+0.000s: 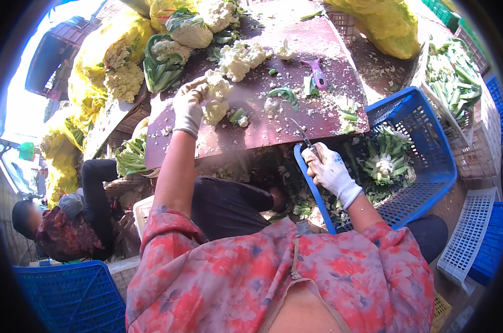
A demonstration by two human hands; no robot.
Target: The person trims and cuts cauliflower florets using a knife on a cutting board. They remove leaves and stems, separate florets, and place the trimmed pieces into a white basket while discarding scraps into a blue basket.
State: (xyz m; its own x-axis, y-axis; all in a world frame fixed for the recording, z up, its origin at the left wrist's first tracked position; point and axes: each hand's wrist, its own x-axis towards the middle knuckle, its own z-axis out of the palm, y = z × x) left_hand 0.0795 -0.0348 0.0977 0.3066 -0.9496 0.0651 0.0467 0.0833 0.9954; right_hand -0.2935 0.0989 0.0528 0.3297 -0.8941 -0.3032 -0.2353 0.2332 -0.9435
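Observation:
My left hand (190,109), in a soiled white knit glove, has its fingertips closed on a cauliflower floret (219,86) over the left part of the red board (251,131). Just below it is another cauliflower floret (215,112). A pile of cut cauliflower pieces (235,62) lies beyond. My right hand (328,168), also gloved, grips a small knife (303,135) by the handle. Its blade points up and left over the board's near edge. A purple peeler (318,75) rests farther back, beside leaf scraps (285,95).
Beneath my right hand stands a blue plastic crate (436,166) holding leafy trimmings (382,162). Whole cauliflowers (191,33) sit at the back left, near yellow mesh sacks (95,54). Another person (68,224) sits at left. A pale crate (476,137) of leaves is at right.

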